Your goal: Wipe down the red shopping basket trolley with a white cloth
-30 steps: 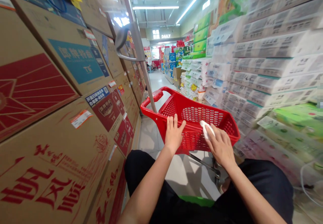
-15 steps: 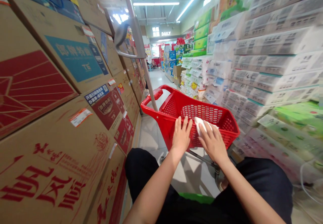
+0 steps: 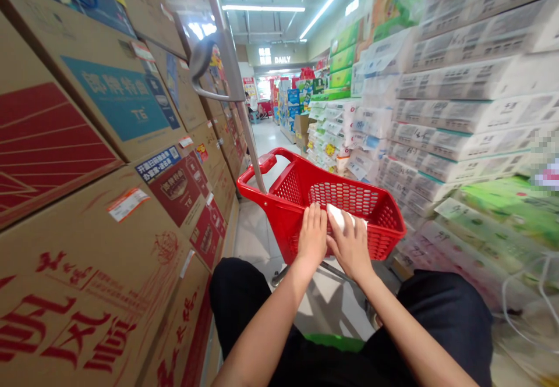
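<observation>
A red plastic shopping basket cart (image 3: 279,219) with perforated walls stands in front of my knees. My left hand (image 3: 312,235) lies on its near side, fingers stretched toward the top rim and close together. Right beside it, my right hand (image 3: 351,248) presses a folded white cloth (image 3: 335,215) against the same rim. Part of the cloth is hidden under the fingers; whether it is fabric or paper I cannot tell. At the cart's left end rises a grey metal pole (image 3: 253,142) with a dark curved handle (image 3: 203,64).
Stacked cardboard boxes (image 3: 87,212) wall the left side. On the right, piles of plastic-wrapped paper packs (image 3: 449,107) and green packs (image 3: 515,201) stand close by. A tiled aisle (image 3: 268,137) runs ahead between them. A white cord (image 3: 506,294) loops at lower right.
My right hand has slid left along the rim with the white cloth, closer to my left hand. My left fingers have drawn together. The view has shifted slightly right.
</observation>
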### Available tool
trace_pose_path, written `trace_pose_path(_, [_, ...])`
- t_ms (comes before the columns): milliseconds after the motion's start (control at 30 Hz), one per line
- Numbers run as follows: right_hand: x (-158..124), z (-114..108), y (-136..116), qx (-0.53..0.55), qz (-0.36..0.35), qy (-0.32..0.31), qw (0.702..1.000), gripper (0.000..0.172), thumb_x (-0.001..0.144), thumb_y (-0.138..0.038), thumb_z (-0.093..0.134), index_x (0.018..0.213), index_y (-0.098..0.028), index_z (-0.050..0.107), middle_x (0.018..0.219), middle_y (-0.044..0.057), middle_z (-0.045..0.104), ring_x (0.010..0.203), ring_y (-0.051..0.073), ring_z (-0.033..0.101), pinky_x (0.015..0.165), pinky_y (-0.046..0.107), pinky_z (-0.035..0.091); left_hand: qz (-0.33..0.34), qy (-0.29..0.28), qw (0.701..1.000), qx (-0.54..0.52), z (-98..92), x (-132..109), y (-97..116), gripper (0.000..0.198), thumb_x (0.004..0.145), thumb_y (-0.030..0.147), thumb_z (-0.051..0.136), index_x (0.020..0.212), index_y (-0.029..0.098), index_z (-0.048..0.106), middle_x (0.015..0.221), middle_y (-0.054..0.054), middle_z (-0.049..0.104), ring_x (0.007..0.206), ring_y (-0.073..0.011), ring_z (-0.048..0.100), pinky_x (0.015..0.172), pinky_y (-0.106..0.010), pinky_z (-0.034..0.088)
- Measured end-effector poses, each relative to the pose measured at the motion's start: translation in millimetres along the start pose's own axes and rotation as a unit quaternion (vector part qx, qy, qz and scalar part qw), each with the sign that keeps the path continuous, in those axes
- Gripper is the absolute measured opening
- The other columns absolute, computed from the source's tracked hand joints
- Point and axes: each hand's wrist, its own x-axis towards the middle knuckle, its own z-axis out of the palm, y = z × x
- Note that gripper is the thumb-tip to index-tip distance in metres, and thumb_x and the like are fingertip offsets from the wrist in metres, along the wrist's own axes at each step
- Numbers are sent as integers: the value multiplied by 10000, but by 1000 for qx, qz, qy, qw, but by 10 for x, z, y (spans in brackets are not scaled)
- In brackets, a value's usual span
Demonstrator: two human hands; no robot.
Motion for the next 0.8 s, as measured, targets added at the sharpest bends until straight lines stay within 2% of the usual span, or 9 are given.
trace_pose_path(100, [-47,-67,121,7,-42,-17,999,650,985,-398,468,1586,-323,233,1633,83,252,1418,355,309,1165,599,268,13,-2,1000,10,-45,-40,-100,786,875,243,588,1561,70,248,1614,-218,264,1513,-341,220,1264,-518,139])
trace_pose_path(200, [-179,-165,439,2,-36,-23,999,630,996,-401,449,1585,-315,242,1609,91,307,1388,329,358,1172,578,267,16,-10,1000,3,-72,-63,-148,894,817,203,658,1588,206,205,1617,-179,277,1496,-356,264,1237,-582,175])
trace_pose_path(267, [-278,-221,644,-5,-11,-18,1000,624,1002,-411,433,1586,-296,245,1582,109,346,1373,326,378,1162,576,280,13,-15,1000,-9,-67,-63,-128,861,805,202,675,1566,233,273,1622,-175,265,1496,-373,255,1225,-608,179])
trace_pose_path(333, [-348,-255,756,-11,13,-11,1000,624,1004,-422,422,1585,-271,254,1550,131,383,1355,332,393,1141,576,302,4,-15,1000,-20,-46,-54,-58,781,811,212,668,1527,197,358,1632,-192,229,1506,-388,214,1225,-620,161])
trace_pose_path(400, [-361,-258,730,-18,38,-1,999,637,998,-443,427,1581,-238,272,1521,156,409,1341,352,395,1121,590,313,-4,-13,1000,-25,-20,-41,51,735,822,227,647,1502,117,388,1639,-222,180,1519,-392,158,1233,-615,130])
trace_pose_path(500, [-276,-213,466,-22,47,8,999,674,982,-479,449,1577,-211,281,1522,175,400,1348,389,366,1113,640,283,-8,-7,1000,-12,11,-26,204,732,854,244,596,1492,-15,350,1630,-268,156,1530,-373,118,1261,-554,97])
trace_pose_path(633, [-120,-159,110,-3,-6,-11,1000,656,991,-439,441,1586,-237,252,1582,138,334,1417,376,291,1155,628,233,5,-4,1000,7,13,-28,201,744,886,259,560,1520,-22,289,1624,-259,194,1526,-351,161,1276,-502,101])
trace_pose_path(700, [-102,-170,109,4,-30,-24,999,643,998,-414,431,1590,-254,238,1595,114,327,1430,351,286,1171,594,238,26,-5,1000,1,-2,-41,124,771,879,241,552,1544,5,241,1630,-238,198,1528,-327,172,1276,-495,118])
trace_pose_path(800, [-180,-222,349,6,-43,-34,998,636,1004,-397,421,1594,-272,219,1592,94,346,1419,318,322,1180,550,255,49,-8,999,-14,-23,-62,38,862,834,206,577,1575,62,161,1641,-220,176,1530,-310,175,1266,-508,142])
